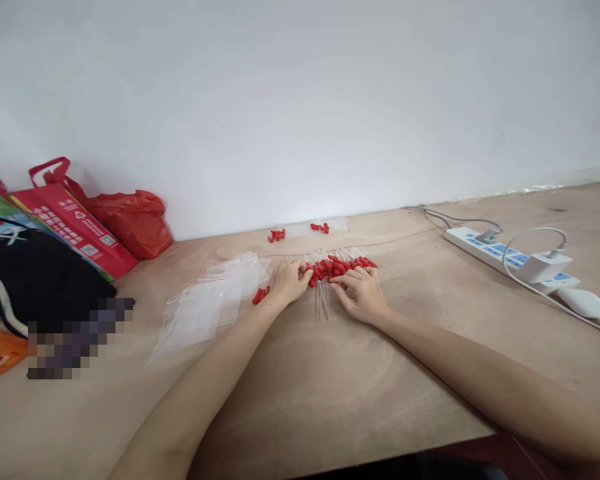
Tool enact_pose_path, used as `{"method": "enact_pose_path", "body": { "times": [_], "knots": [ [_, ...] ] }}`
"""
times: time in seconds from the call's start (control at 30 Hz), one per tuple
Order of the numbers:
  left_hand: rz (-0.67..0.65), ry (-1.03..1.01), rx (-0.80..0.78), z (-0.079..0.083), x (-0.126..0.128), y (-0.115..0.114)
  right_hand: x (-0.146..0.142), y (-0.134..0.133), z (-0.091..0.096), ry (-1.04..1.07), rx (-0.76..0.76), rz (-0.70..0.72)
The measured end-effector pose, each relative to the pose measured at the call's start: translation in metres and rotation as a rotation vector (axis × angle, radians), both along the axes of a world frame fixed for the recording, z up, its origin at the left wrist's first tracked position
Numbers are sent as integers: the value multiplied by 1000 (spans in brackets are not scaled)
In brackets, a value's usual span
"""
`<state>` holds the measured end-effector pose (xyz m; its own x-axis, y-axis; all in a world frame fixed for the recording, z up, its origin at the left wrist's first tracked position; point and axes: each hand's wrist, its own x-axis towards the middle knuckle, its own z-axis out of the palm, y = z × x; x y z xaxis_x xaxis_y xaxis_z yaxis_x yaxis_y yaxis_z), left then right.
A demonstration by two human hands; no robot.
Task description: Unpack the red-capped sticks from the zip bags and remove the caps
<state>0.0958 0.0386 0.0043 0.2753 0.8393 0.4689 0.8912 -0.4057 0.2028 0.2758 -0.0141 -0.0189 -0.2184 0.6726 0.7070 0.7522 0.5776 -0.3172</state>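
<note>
Places taken from the pile of red pieces (337, 267), which lies on the wooden table (300, 400) between the person's two hands. Thin clear sticks (322, 307) run out of it: many fan from its far side toward the wall (300, 100), a few point from its near side toward the person.

Left hand (287, 280): at the pile's left end, narrow, fingers bent, thumb and fingertips right against the outermost red pieces. Whether one is pinched: cannot tell.

Right hand (364, 292): over the near right part of the pile, fingers curved and lightly spread, thumb at the near edge. Whether it grips a piece: cannot tell.

Left of the pile: a small red cluster (261, 295), just beside the left hand; past it, overlapping flat clear bags (195, 310).

Beyond the pile, near the wall: another flat clear bag (300, 230), with a few red bits (321, 228) on it and a small red group (277, 235) by its left end.

Well left of the pile: a red plastic bag (135, 220), a printed red carrier (80, 227), black fabric with white stripes (50, 280), and something orange (0, 353). A pixelated patch hides what lies beside these.

Well right of the pile: a white power strip (465, 239), slanting, with a white charger (537, 268) plugged in and a cable (513, 267) looping from it.
</note>
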Motion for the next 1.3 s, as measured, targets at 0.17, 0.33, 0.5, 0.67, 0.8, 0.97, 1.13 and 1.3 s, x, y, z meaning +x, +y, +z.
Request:
{"method": "enact_pose_path", "body": {
  "times": [0.17,0.33,0.5,0.67,0.8,0.97,1.13,1.3],
  "knots": [
    [44,-90,125,0,-15,-18,-1,1,-2,13,13,1],
    [-105,-101,233,0,-40,-54,0,-1,0,-34,106,-33],
    [-343,11,234,-5,-52,-78,-1,-5,2,-237,199,100],
    [-414,-51,173,-7,-51,-80,-4,-6,-1,-267,197,235],
    [-432,-73,124,-9,-45,-79,-10,-10,-2,-241,220,229],
    [-491,-50,160,-14,-40,-76,-15,-15,0,-274,266,253],
    [-523,14,196,-12,-43,-80,-12,-18,1,-322,308,266],
    [-506,38,142,-10,-45,-83,-9,-17,0,-349,282,262]
  ]
}}
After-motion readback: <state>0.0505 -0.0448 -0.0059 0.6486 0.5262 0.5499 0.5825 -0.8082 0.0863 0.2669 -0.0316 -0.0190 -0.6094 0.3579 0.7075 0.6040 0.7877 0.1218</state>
